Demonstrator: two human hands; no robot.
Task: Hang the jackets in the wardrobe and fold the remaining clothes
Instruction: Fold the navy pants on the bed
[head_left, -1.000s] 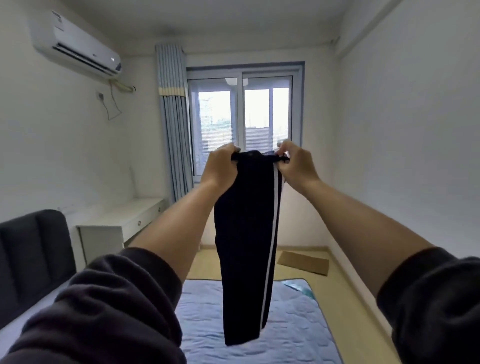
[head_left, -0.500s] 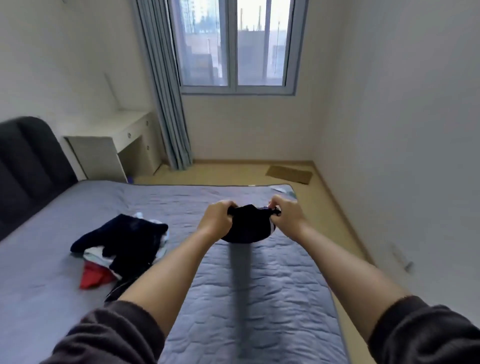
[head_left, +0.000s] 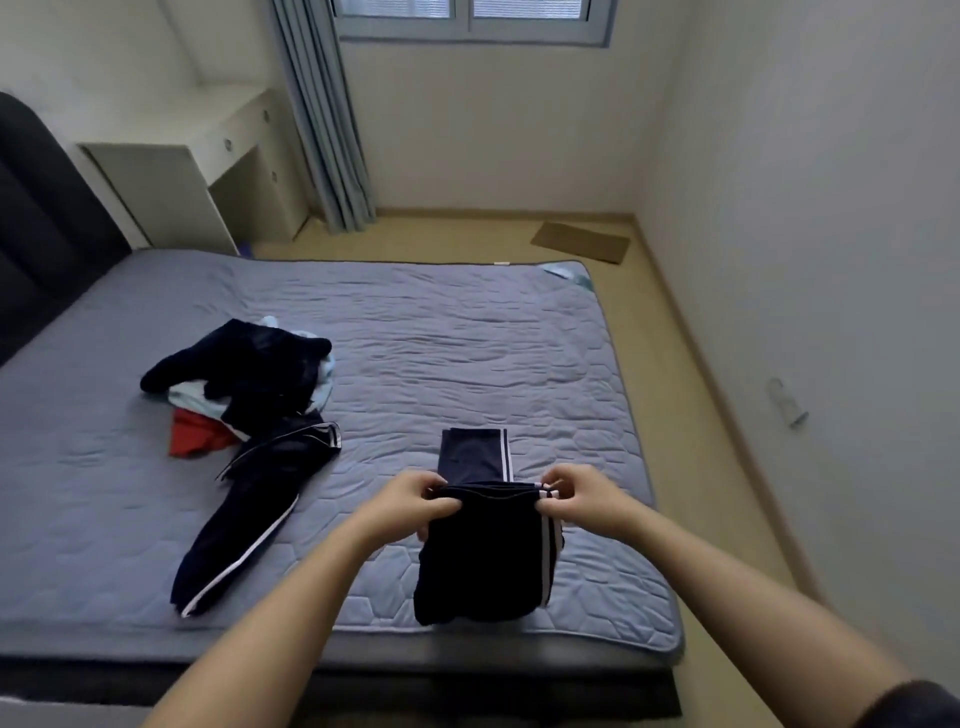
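Now we pinch the navy trousers (head_left: 485, 561), white-striped down one side, at their top edge with our left hand (head_left: 410, 501) and right hand (head_left: 576, 496), the far part lying on the bed (head_left: 467, 353).

"What sort of place was it?"

"A bedroom in a home. A wide bed (head_left: 467, 353) with a grey quilted cover filled most of it, and a dark padded headboard (head_left: 47, 218) stood at its left end."

"What else was domestic?"

"A pale desk (head_left: 171, 156) with drawers sat in the far corner, beside a blue-grey curtain (head_left: 322, 119) that hung by the window (head_left: 462, 15). The walls (head_left: 805, 208) were plain white and the floor (head_left: 457, 234) was a light wood tone."

"Did it look lived in?"

"Yes. A heap of clothes (head_left: 249, 374) lay on the bed, with dark trousers (head_left: 483, 551) near its front edge."
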